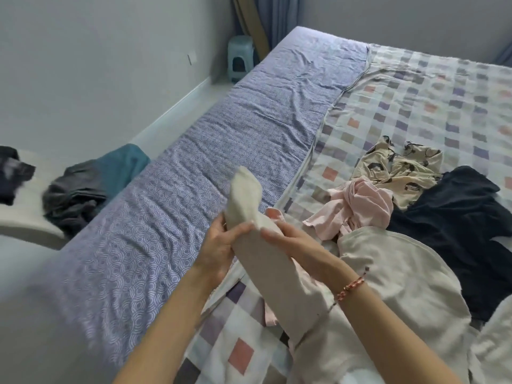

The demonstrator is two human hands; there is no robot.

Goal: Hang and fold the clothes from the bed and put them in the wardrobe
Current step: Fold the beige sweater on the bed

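A cream garment [388, 273] lies on the checked blanket [415, 87] at the near right of the bed. One long sleeve of the garment [266, 261] is lifted off the bed, its cuff end pointing up. My left hand [219, 245] grips the sleeve from the left, thumb across its front. From the right, my right hand [288, 239] holds the same sleeve just below the cuff. A pink garment [360, 212], a beige patterned one [399, 167] and a dark navy one [457, 217] lie crumpled further right.
A purple patterned sheet [221, 151] covers the left strip of the bed. On a pale surface at the left lie a grey and teal pile [91, 184] and a dark garment [13, 173]. A small blue stool [240, 58] stands in the far corner by curtains.
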